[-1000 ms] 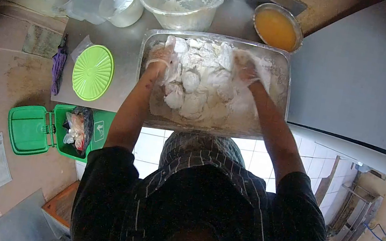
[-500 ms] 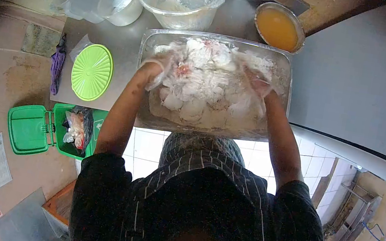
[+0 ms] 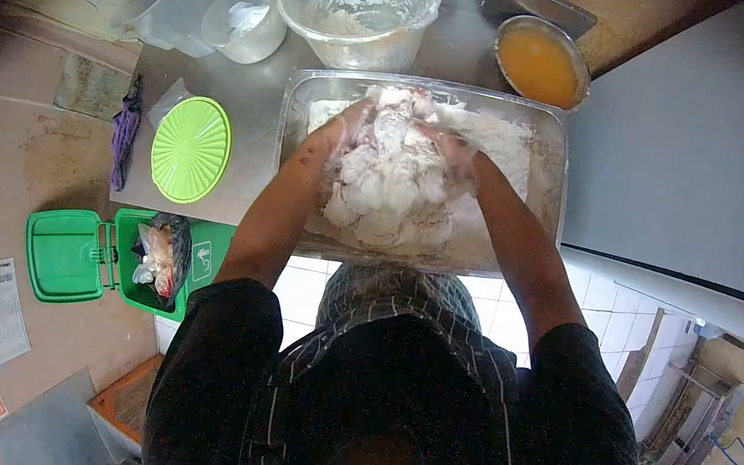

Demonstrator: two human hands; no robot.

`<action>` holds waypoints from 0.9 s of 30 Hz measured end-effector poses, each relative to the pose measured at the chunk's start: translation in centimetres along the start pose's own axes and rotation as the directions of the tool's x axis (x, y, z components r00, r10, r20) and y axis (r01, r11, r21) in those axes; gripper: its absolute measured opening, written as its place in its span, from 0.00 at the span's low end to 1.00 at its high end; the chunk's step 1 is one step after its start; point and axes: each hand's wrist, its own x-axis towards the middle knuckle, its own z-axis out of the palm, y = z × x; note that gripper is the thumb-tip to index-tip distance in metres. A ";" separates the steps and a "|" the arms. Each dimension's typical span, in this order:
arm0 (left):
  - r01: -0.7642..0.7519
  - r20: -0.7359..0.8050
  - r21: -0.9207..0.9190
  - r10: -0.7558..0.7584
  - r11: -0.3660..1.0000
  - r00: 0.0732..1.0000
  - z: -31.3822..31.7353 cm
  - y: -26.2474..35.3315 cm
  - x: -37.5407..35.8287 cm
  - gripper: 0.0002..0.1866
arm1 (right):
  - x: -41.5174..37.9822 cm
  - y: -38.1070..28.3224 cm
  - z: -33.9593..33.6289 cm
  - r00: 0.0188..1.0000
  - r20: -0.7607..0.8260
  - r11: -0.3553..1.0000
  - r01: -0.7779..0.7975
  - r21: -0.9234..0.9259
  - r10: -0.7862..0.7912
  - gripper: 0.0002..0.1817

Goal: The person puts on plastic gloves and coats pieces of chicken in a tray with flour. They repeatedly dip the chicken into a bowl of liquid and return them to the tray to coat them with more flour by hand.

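Observation:
A clear rectangular tub (image 3: 548, 197) at the counter's front edge holds a heap of flour-coated pieces (image 3: 396, 173), pinkish-red in spots like raw meat. Loose white flour (image 3: 494, 140) covers the tub's bottom around the heap. My left hand (image 3: 350, 127), in a thin clear glove, is cupped against the heap's left side. From the right, my gloved right hand (image 3: 451, 153) presses on the same heap, slightly blurred. The pieces are squeezed together between both hands, and flour partly hides the fingers.
Behind the tub stand a flour-smeared clear bucket (image 3: 358, 11), a small white container (image 3: 245, 22) and a metal bowl of orange liquid (image 3: 540, 64). A lime-green lid (image 3: 190, 150) lies at the left. Below it is an open green bin (image 3: 155, 261). A grey surface (image 3: 700, 187) borders the right.
Both hands have moved inward from the tub's sides. The spread-out floured pieces are now gathered into a taller heap in the middle, baring flour at the right. The view has shifted slightly.

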 end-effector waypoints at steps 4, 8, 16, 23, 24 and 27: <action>0.071 0.128 -0.316 -0.031 0.946 0.991 -4.5 -4.4 3.0 0.35 | -5.1 -1.4 -1.4 0.859 0.132 0.812 0.511 -0.282 -0.494 0.27; -0.246 -0.038 0.636 0.348 0.731 0.937 -7.2 -8.1 0.7 0.30 | -3.9 4.1 -9.3 1.000 -0.012 0.986 0.020 -0.168 -0.022 0.38; 0.228 -0.056 0.216 -0.221 0.949 0.974 -0.7 -5.7 -3.2 0.36 | -4.7 7.9 1.2 0.978 -0.123 0.969 0.140 -0.206 -0.167 0.32; -0.099 0.333 -0.313 0.207 0.945 0.920 -2.6 -10.7 4.0 0.26 | -7.1 -1.5 5.2 0.979 -0.176 0.955 -0.048 0.292 0.102 0.32; -0.093 0.337 -0.311 0.202 0.946 0.920 -2.9 -10.7 3.6 0.26 | -8.4 -2.4 5.4 0.971 -0.202 0.930 -0.045 0.364 0.126 0.33; 0.173 0.225 -0.547 -0.055 0.819 0.973 -4.2 -8.5 -1.0 0.24 | -8.5 0.2 0.3 0.924 -0.087 0.912 0.381 0.154 -0.372 0.31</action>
